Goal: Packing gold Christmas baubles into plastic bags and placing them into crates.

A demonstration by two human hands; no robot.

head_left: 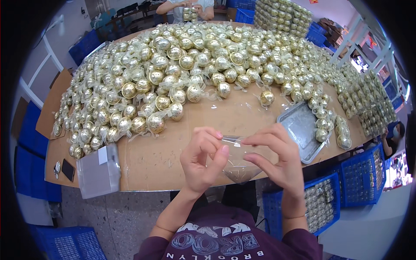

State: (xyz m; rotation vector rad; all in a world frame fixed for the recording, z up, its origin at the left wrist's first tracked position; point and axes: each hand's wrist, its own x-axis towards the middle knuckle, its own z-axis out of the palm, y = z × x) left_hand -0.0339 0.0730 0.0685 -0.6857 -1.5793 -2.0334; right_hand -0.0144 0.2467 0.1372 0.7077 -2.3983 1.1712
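In front of my chest, a clear plastic bag (pixel 237 172) spans the space between my hands, over the near table edge. My left hand (pixel 203 158) is closed, pinching the bag's left side between thumb and fingers. At the other side, my right hand (pixel 277 156) has thumb and fingertips apart, close against the film. Contact of its fingertips with the film is hard to make out. Beyond my hands lies a broad heap of gold ball ornaments (pixel 162 102) with pale ribbons. A single gold ball (pixel 267 98) sits apart at the heap's near edge.
A grey metal tray (pixel 299 125) lies right of my hands. A stack of clear bags (pixel 99 173) and a phone (pixel 68 170) are at the left. Blue crates (pixel 323 203) with packed balls stand lower right. Across the table, another person (pixel 186 11) handles packed balls.
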